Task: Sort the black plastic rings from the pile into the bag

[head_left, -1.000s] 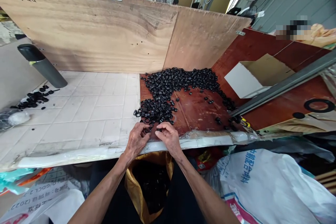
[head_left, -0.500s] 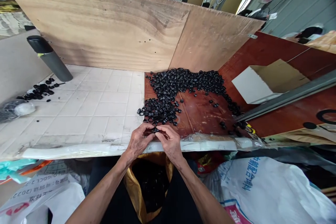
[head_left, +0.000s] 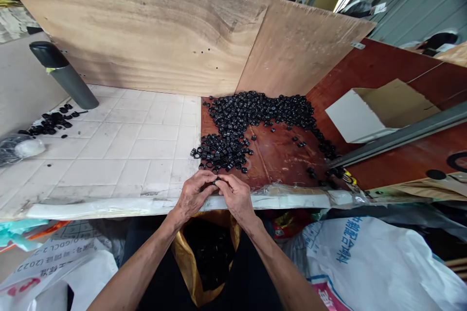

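Between my two hands, at the front edge of the table, is a small black plastic part (head_left: 216, 180), mostly hidden by the fingertips. My left hand (head_left: 194, 193) pinches it from the left, and my right hand (head_left: 236, 197) pinches it from the right, with the fingertips of both nearly touching. Just beyond the hands lies a small heap of black plastic rings (head_left: 222, 151), which joins a larger pile (head_left: 262, 109) along the back board. Below the hands, a yellow-brown sack (head_left: 189, 272) stands open with dark parts inside.
A dark grey bottle (head_left: 73, 82) stands at the left beside scattered black pieces (head_left: 51, 122). To the right are an open cardboard box (head_left: 359, 116) and a slanted metal bar (head_left: 394, 137). White printed sacks (head_left: 383, 257) flank the table's front below. A plywood board (head_left: 156, 34) closes the back.
The fingertips have drawn closer together over the small black part, so less of it shows. The view has tilted slightly; the heaps look the same.
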`<state>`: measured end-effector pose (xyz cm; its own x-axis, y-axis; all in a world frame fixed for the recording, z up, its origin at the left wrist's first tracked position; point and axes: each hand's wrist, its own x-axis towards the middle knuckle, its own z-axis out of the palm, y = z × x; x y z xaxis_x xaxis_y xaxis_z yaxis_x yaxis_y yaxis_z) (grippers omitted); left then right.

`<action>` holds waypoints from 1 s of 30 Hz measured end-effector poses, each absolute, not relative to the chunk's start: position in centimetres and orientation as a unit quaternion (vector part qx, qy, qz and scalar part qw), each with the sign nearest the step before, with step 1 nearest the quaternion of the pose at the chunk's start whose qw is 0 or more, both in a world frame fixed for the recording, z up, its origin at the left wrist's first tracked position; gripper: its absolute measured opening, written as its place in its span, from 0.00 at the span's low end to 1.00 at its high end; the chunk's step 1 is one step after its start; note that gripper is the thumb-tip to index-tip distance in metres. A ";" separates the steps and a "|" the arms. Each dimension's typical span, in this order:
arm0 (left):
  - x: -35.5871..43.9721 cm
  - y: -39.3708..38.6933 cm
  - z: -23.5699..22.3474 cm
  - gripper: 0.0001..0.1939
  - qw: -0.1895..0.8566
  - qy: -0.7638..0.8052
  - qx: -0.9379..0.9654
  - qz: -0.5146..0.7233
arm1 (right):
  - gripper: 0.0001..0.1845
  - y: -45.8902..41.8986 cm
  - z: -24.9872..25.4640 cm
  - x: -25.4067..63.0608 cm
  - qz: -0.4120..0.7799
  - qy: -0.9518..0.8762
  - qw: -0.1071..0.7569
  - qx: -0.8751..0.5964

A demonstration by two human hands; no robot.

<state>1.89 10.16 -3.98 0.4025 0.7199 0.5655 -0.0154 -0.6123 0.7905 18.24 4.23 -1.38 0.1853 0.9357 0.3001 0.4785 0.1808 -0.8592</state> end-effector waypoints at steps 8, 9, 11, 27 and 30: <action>2.0 10.3 -4.2 0.11 0.430 0.263 0.701 0.504 | 0.14 4.2 -1.3 17.7 0.240 -0.591 0.499 -0.587; 2.1 10.3 -4.2 0.11 0.440 0.267 0.695 0.502 | 0.15 4.2 -1.3 17.9 0.233 -0.601 0.497 -0.582; 2.1 10.3 -4.2 0.11 0.451 0.274 0.690 0.496 | 0.14 4.2 -1.3 18.2 0.218 -0.622 0.487 -0.574; 2.1 10.3 -4.4 0.10 0.433 0.265 0.696 0.508 | 0.17 4.0 -1.3 17.2 0.191 -0.608 0.469 -0.612; 2.0 10.3 -4.5 0.10 0.427 0.274 0.708 0.491 | 0.20 4.0 -1.2 17.6 0.191 -0.598 0.457 -0.630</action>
<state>2.03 10.27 -4.47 0.3673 0.8076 0.4613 -0.0324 -0.4846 0.8741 17.61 3.97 -1.20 0.2118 0.9282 0.3058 0.5787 0.1330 -0.8046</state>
